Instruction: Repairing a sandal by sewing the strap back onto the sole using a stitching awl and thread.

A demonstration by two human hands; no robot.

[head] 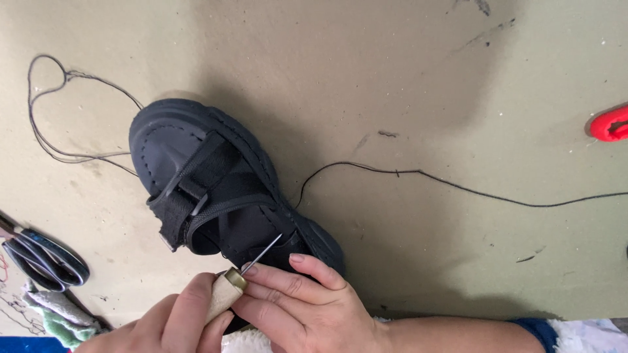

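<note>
A black strapped sandal (196, 150) lies on the olive-green floor, toe toward the upper left. My left hand (173, 323) grips the pale wooden handle of an awl (222, 294). Its thin metal needle (263, 252) pokes into the sandal's edge near the heel. My right hand (307, 301) comes in from the right and closes over the heel end, thumb on top, fingertips touching the awl's brass collar. A dark thread (418, 173) runs from the sandal's side out to the right. Another length of thread (39, 131) loops off to the left of the toe.
Black-handled scissors (39, 261) lie at the left edge, with a greenish-white cloth (59, 317) below them. A red plastic object (611, 123) sits at the right edge. Something white and fluffy (252, 341) shows under my hands at the bottom.
</note>
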